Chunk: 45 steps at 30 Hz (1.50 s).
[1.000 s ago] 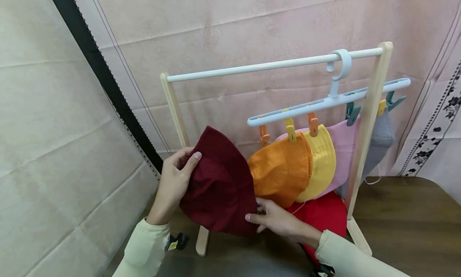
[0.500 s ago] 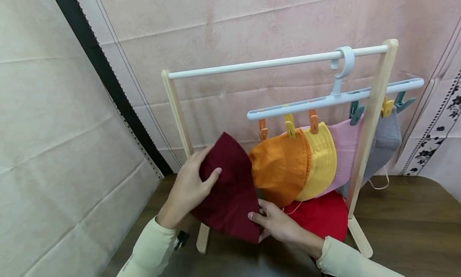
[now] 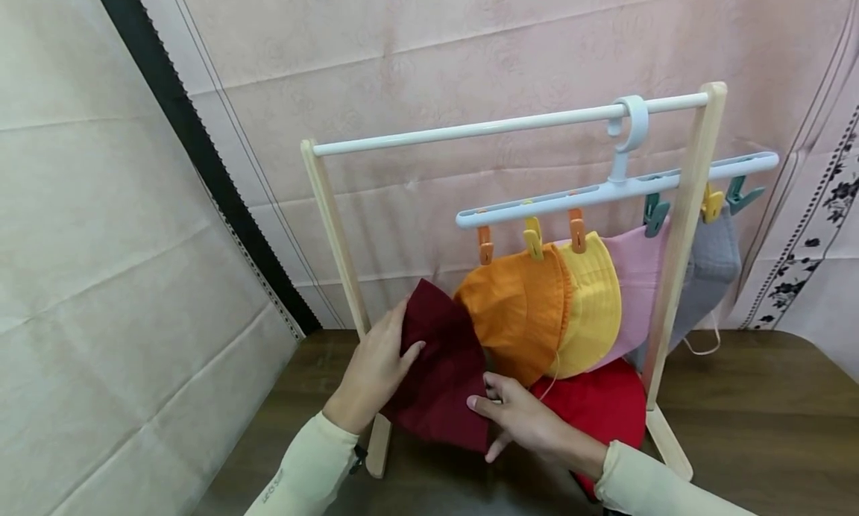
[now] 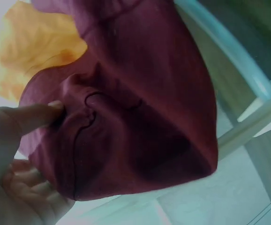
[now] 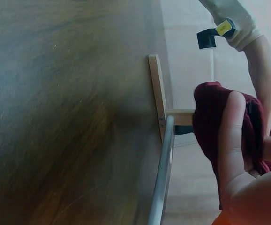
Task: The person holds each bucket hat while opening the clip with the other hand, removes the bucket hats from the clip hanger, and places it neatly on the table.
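A maroon bucket hat (image 3: 443, 374) is held folded between both hands in front of the rack's left half. My left hand (image 3: 378, 368) grips its left side; in the left wrist view the thumb (image 4: 41, 115) presses the cloth and the other fingers go behind it. My right hand (image 3: 520, 419) pinches the lower right edge, thumb in front. Just right of it, an orange bucket hat (image 3: 517, 300) hangs from a light blue hanger (image 3: 604, 194) by clips, overlapped by the maroon one in this view. An orange clip (image 3: 485, 246) sits at the hanger's left end.
Yellow (image 3: 590, 307), pink (image 3: 637, 277) and grey hats (image 3: 711, 255) hang further right. The wooden rack (image 3: 678, 255) carries the hanger on its white rod (image 3: 496, 122). Below the hanging hats lies a red hat (image 3: 604, 404) on the dark wooden table (image 3: 765, 411).
The left hand has moved right and down with the maroon hat, which is folded narrower and sits lower. The right hand keeps its pinch on the edge. The hanger has swayed a little.
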Motion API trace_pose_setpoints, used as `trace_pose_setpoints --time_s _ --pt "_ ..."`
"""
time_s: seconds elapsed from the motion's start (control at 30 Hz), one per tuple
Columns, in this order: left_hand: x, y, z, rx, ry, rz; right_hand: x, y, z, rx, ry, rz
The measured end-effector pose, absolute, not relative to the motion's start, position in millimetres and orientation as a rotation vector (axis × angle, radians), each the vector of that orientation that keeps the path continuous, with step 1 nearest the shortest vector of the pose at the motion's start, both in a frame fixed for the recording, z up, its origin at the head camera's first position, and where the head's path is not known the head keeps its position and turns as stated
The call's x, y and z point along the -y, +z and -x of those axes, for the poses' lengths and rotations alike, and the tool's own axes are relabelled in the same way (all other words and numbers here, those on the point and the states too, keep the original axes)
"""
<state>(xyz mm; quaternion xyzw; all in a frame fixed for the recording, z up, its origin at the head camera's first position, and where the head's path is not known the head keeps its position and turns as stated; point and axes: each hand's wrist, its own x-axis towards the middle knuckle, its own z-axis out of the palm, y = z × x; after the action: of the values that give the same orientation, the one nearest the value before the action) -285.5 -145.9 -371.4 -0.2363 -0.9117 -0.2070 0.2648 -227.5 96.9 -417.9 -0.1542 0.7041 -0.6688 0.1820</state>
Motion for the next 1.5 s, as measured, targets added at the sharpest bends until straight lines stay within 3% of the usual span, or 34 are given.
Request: trace_pose_setpoints --time_s 0.57,1.0,1.5 --pt "123 -407 306 2.345 -0.124 0.420 -108 -440 240 -2.084 -1.743 0.211" --pt "123 -425 315 2.408 -0.033 0.609 -110 -449 242 -2.161 -1.678 0.113" --pt "124 -431 314 2.580 -0.091 0.677 -117 -454 237 -2.673 -1.103 0.391"
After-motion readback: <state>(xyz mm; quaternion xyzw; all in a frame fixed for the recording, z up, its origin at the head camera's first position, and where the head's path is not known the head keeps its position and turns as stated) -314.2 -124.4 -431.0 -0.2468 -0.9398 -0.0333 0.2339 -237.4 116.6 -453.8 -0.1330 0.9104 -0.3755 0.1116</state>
